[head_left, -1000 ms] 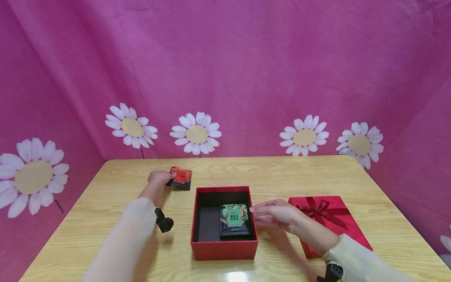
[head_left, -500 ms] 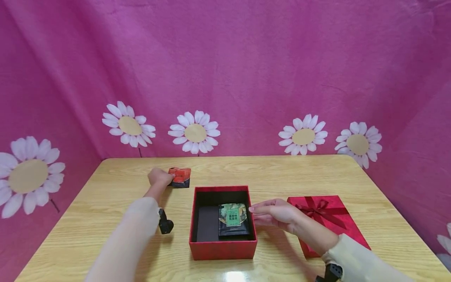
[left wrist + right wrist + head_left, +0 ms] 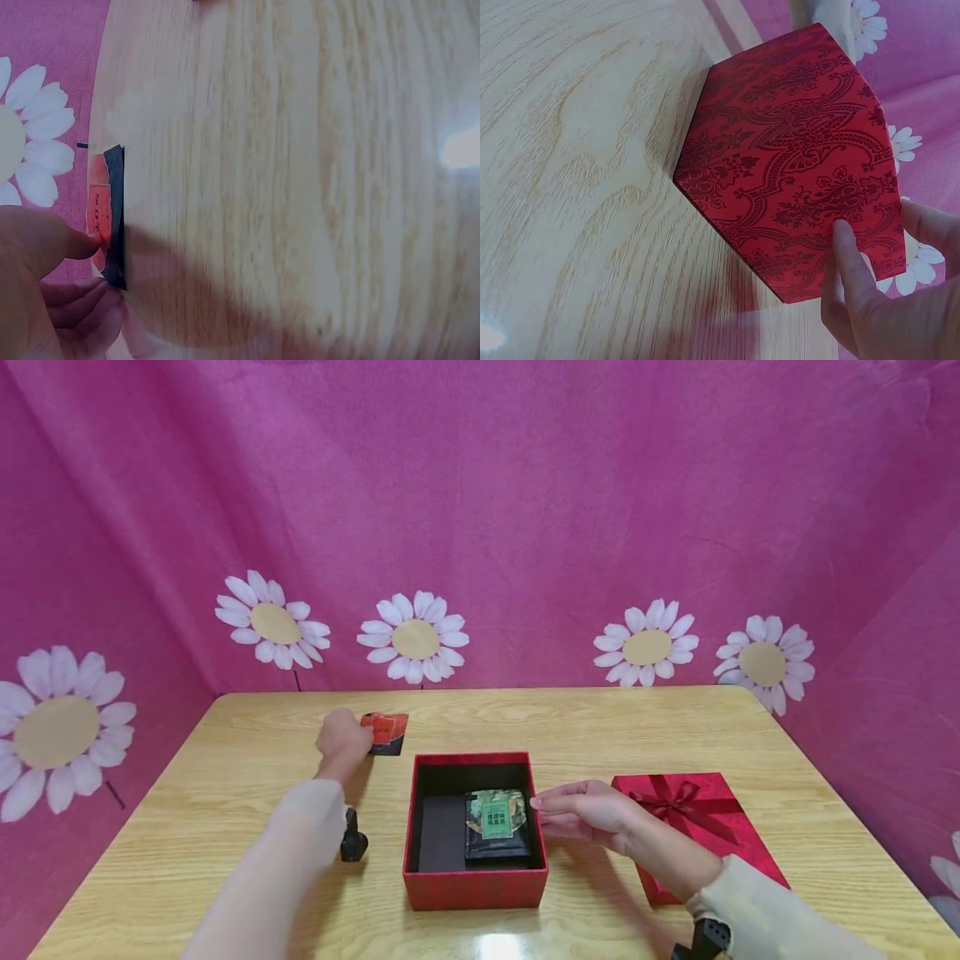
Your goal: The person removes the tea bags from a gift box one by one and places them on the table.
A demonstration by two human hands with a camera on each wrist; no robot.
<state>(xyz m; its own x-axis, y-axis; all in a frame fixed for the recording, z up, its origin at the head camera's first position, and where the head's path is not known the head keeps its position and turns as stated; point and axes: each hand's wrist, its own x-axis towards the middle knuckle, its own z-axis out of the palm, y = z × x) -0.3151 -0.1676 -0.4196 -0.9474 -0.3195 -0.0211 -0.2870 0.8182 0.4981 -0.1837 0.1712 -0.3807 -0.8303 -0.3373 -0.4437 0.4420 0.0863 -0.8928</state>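
Observation:
At the back left of the table, my left hand (image 3: 343, 745) pinches the left edge of a flat red and black sachet (image 3: 388, 735). In the left wrist view its thumb lies on the red label and the other fingers bend in at the dark lower edge. A red patterned box (image 3: 475, 892) without its lid stands before me. Inside it, on the right side, lies a sachet with a green label (image 3: 497, 823). My right hand (image 3: 592, 814) rests against the box's right wall, its fingers fairly straight and its upper fingertip right at the rim, as the right wrist view shows.
The red lid (image 3: 723, 839) with a dark red ribbon bow lies to the right, partly behind my right forearm. The wooden table (image 3: 247, 793) ends at the back against a pink cloth (image 3: 495, 510) printed with daisies.
My left hand has turned a little at the sachet, and the sachet has shifted slightly back and tilted. The right hand, the box and the sachet inside it stay as they were.

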